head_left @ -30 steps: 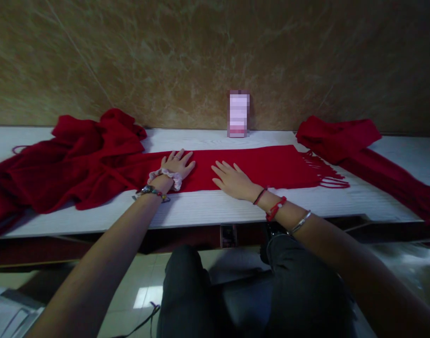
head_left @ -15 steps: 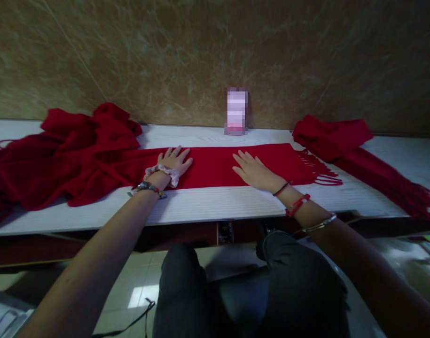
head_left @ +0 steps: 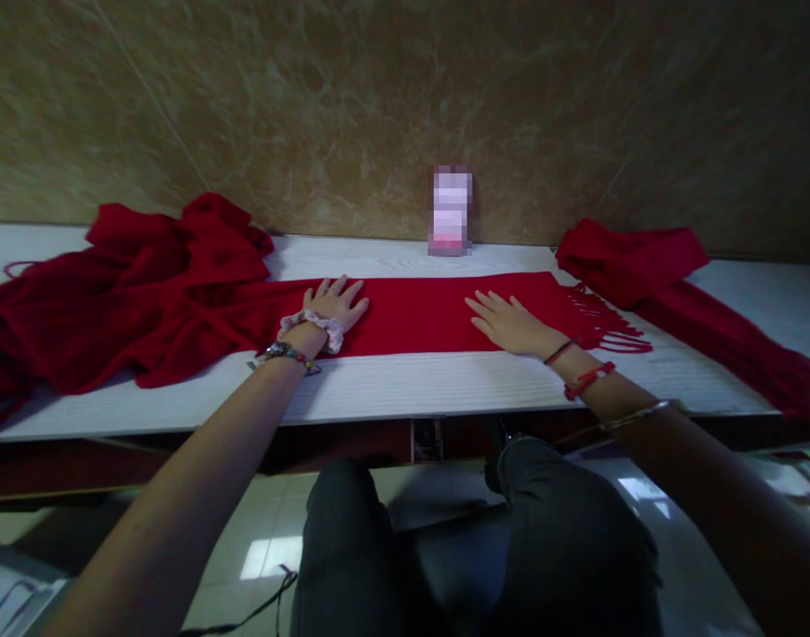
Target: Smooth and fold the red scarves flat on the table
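Observation:
A red scarf (head_left: 418, 314) lies stretched flat along the white table, its fringe pointing right and its left part running into a crumpled red heap (head_left: 145, 305). Flat on the scarf near that heap rests my left hand (head_left: 335, 305), fingers spread, with a scrunchie and beads at the wrist. My right hand (head_left: 511, 326) lies palm down on the scarf closer to the fringed end, fingers stretched out. Neither hand grips anything. Right of the fringe sits a second red fabric piece (head_left: 636, 265), folded over at the top, with its own fringe hanging toward the table's front edge.
The white tabletop (head_left: 378, 389) ends in front of my knees. At the back, a blurred-out upright phone-like object (head_left: 451, 212) leans against the brown marbled wall (head_left: 351, 106). A black strap (head_left: 265, 606) lies low on the left, over the tiled floor.
My right hand has slid right along the scarf toward the fringe. My left hand stays in place on the cloth. The whole view has shifted slightly.

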A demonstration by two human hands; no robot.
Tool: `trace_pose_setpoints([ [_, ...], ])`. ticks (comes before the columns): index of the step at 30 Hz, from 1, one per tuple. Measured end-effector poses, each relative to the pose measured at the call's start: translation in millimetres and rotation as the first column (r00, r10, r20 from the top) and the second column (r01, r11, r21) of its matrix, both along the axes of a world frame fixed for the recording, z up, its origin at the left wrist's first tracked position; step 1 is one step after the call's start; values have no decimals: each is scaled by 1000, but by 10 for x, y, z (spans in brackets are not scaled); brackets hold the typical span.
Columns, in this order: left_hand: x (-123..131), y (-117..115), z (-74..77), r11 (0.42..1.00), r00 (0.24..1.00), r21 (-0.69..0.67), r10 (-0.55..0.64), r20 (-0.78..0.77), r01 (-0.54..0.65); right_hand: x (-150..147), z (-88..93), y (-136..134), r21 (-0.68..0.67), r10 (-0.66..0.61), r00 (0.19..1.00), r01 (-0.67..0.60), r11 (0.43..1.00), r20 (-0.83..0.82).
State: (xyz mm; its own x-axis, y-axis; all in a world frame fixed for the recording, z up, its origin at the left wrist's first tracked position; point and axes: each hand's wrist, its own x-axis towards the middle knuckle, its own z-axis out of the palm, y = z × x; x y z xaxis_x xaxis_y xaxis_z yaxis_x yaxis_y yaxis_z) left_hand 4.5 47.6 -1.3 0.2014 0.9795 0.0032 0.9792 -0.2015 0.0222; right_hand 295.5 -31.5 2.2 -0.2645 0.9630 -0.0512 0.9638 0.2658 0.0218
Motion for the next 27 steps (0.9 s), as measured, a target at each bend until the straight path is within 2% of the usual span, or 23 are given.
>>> trace_pose_setpoints([
  [3, 5, -12, 15, 1000, 1000, -12, -4, 3, 4, 416, -18, -16, -12, -65, 998, 65, 998, -17],
  [6, 3, -14, 15, 1000, 1000, -11, -14, 6, 14, 694, -47, -38, -10, -140, 988, 139, 990, -63],
  [9, -4, -6, 1, 1000, 1000, -4, -9, 9, 9, 825, -48, -70, -3, -210, 976, 210, 978, -66],
  [13, -4, 0, -3, 1000, 1000, -12, -6, 9, 6, 844, 12, -74, -5, -278, 960, 278, 961, -25],
  [16, -5, 4, -5, 1000, 1000, -15, -6, 4, 6, 737, 108, 8, 7, -267, 963, 267, 964, -24],
  [18, -10, 12, -14, 1000, 1000, -12, -6, 0, 6, 561, 193, 106, 31, -223, 974, 224, 974, -37],
  [22, -23, 32, -34, 1000, 1000, -4, -8, -5, 8, -19, 312, 344, 103, -11, 996, 21, 994, -93],
  [24, -24, 33, -32, 1000, 1000, -8, -10, -7, 10, -296, 293, 452, 104, 83, 991, -72, 992, -104],
  [27, -17, 19, -17, 1000, 1000, -15, -5, -5, 5, -468, 169, 559, 44, 98, 990, -93, 995, -103],
])
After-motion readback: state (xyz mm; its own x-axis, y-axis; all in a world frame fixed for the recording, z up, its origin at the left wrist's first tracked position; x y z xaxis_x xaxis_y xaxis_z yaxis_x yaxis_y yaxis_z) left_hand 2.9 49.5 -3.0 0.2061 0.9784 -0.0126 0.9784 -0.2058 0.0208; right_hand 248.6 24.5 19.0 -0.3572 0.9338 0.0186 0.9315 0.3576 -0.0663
